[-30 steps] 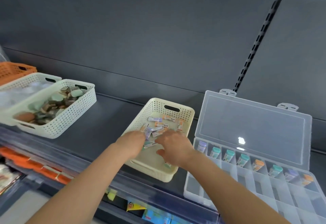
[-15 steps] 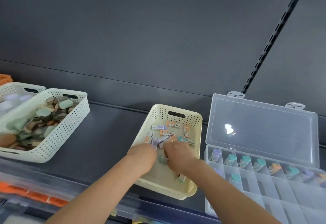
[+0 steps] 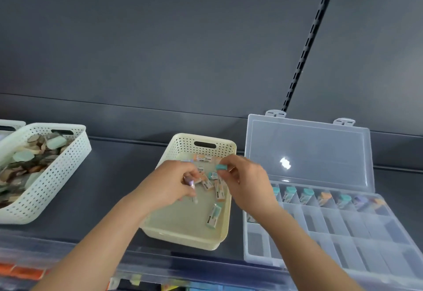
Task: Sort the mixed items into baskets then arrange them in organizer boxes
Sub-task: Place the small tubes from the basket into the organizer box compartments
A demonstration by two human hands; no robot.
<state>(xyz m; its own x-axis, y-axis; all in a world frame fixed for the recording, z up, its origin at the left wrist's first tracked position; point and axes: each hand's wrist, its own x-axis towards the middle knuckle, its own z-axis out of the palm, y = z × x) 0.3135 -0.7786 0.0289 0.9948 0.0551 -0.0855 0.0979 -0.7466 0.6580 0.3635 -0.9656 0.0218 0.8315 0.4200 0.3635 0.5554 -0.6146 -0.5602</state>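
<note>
A cream perforated basket (image 3: 219, 238) sits mid-shelf with several small labelled erasers (image 3: 213, 215) loose in it. Above the basket, my left hand (image 3: 169, 187) grips a purple-capped eraser (image 3: 190, 181). My right hand (image 3: 246, 183) pinches a teal-capped eraser (image 3: 221, 167) between thumb and fingers, lifted clear of the basket floor. To the right lies a clear organizer box (image 3: 254, 251) with its lid (image 3: 306, 153) propped open. Its back row holds several erasers (image 3: 306, 195), teal, orange and purple. The other compartments look empty; my right forearm hides the leftmost ones.
A white perforated basket (image 3: 52, 183) with wooden discs and pale green pieces stands at the left, another basket's rim (image 3: 11, 123) beyond it. Dark shelf surface (image 3: 109, 176) lies between the baskets. A clear shelf lip (image 3: 160, 265) runs along the front edge.
Both hands have risen out of the cream basket, each now holding an eraser. The view has shifted, so the baskets and the box sit further right in the frame.
</note>
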